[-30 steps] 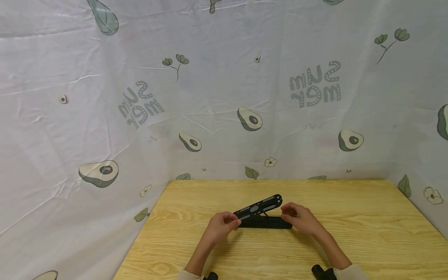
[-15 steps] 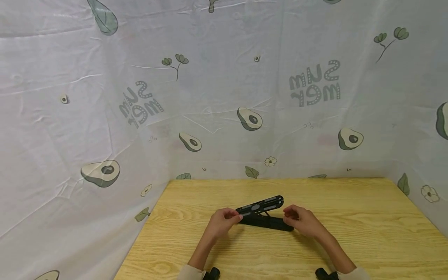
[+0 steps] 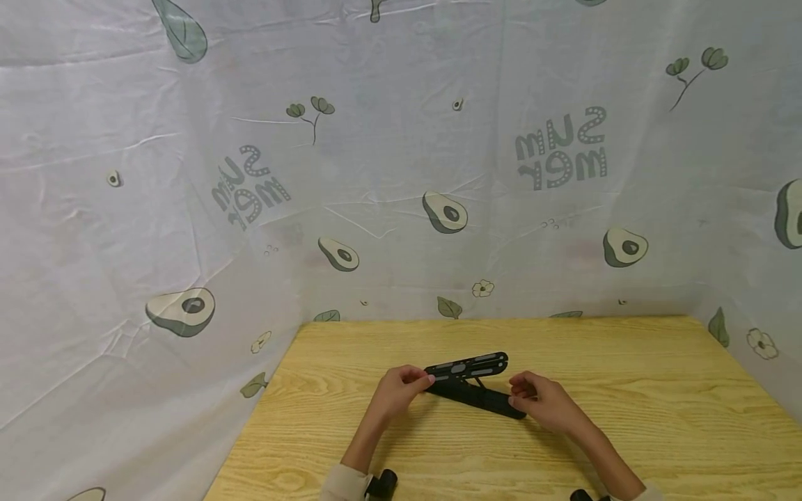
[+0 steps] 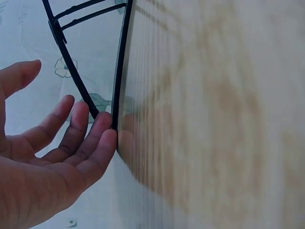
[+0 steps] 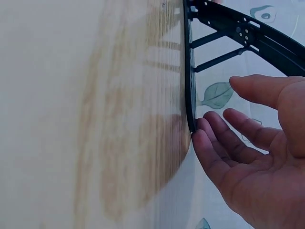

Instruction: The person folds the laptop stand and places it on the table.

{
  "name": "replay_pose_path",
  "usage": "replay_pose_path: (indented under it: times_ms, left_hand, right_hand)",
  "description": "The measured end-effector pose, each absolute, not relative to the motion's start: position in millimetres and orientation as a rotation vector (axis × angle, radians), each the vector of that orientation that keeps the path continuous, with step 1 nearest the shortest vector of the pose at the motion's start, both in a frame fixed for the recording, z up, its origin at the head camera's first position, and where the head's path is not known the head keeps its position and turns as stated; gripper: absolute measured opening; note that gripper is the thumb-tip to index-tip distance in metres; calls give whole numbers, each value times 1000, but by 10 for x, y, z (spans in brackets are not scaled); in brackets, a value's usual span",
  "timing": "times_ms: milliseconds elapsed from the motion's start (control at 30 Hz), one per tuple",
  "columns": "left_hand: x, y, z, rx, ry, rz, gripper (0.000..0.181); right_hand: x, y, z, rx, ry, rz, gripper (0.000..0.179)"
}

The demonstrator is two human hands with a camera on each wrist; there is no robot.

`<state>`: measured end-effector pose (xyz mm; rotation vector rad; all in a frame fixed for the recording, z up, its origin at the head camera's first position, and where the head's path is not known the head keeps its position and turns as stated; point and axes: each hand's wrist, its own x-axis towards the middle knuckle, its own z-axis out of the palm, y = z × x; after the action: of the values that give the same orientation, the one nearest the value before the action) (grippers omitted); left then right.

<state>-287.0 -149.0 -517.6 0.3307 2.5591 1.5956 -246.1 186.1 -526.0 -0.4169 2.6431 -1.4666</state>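
A black folding laptop stand stands partly unfolded on the table. Its upper arm, set with grey pads, rises at an angle from the long base, and thin struts link the two. At the hinge end, fingertips of my left hand touch the stand; in the left wrist view the thumb is held well apart from it. My right hand has its fingertips at the base's other end, thumb raised away from the base in the right wrist view.
The wood-grain table spreads around the stand. Behind it and along both sides hangs a pale sheet printed with avocados, leaves and lettering. A black wrist device sits by the left sleeve.
The stand has turned clockwise in the head view: the base's right end has come nearer the person and the hinge end has gone farther away. My left hand has shifted slightly forward with it.
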Motion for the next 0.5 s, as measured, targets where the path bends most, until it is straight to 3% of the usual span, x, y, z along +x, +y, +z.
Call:
replay_pose_path:
  times_ms: [500]
  left_hand:
    - [-3071,-1453,-5181,334,2548,1604,33]
  right_hand:
    - [-2369,1840,-5230,-407,2591,-1505,43]
